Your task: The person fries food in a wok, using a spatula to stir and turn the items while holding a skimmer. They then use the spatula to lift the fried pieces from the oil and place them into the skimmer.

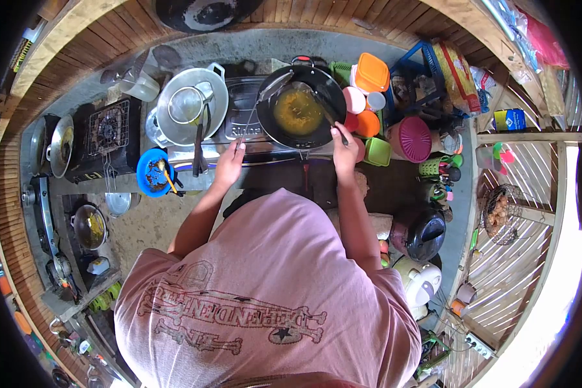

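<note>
A black wok (278, 134) sits on the stove, with yellowish oil (298, 112) and small frying pieces in its middle. My left hand (229, 163), at the wok's left, is closed on the thin handle of a skimmer (277, 85), whose flat head is over the wok's upper left. In my right hand (344, 154) is the handle of a spatula (330, 115) that slants down into the oil from the right. The spatula's blade is partly hidden in the oil.
Left of the wok, a large metal pot (216, 123) carries a round strainer (185, 105). A blue bowl (146, 188) with dark contents and an orange spoon stands nearer me. Plastic containers (372, 72) crowd the right side. A second burner (108, 129) is far left.
</note>
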A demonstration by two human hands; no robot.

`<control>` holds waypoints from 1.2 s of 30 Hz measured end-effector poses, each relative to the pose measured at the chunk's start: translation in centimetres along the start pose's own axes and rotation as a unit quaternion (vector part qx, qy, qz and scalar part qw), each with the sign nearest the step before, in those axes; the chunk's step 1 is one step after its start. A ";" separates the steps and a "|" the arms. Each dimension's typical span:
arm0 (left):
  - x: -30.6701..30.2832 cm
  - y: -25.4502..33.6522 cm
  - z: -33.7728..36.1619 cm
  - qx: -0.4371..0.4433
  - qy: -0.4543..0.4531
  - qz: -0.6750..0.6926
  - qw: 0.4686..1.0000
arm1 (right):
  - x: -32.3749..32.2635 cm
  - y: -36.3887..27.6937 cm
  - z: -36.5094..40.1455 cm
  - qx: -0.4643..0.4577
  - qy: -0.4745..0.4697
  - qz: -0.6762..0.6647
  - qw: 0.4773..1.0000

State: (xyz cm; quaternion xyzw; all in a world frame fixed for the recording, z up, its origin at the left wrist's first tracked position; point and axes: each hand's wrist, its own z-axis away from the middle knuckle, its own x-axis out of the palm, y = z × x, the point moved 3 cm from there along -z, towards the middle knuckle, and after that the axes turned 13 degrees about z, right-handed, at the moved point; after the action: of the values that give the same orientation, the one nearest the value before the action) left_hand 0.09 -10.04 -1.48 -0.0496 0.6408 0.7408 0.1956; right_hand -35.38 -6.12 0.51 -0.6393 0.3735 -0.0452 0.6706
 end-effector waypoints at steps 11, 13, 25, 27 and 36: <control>0.0 -0.2 -0.5 -0.041 -0.006 0.029 0.999 | -2.1 -3.5 2.9 -0.213 -0.081 0.139 0.964; -0.2 1.2 -0.3 -0.069 -0.013 0.013 0.997 | -3.0 -4.3 3.7 -0.244 -0.079 0.163 0.953; 0.2 0.6 -0.7 -0.039 -0.011 0.018 0.999 | -6.5 -4.7 3.2 -0.235 -0.023 0.252 0.939; 0.3 0.8 -0.6 -0.037 -0.013 0.017 0.999 | -6.1 -4.5 2.1 -0.231 -0.011 0.238 0.943; 0.2 1.5 -0.4 -0.048 -0.018 0.001 0.999 | -1.6 -5.6 1.0 -0.245 -0.034 0.195 0.949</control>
State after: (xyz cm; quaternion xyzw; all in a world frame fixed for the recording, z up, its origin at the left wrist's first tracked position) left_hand -0.66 -10.51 -0.23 -0.0448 0.6012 0.7713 0.2039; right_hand -33.64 -5.47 6.08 -0.6997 0.4675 0.2010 0.5014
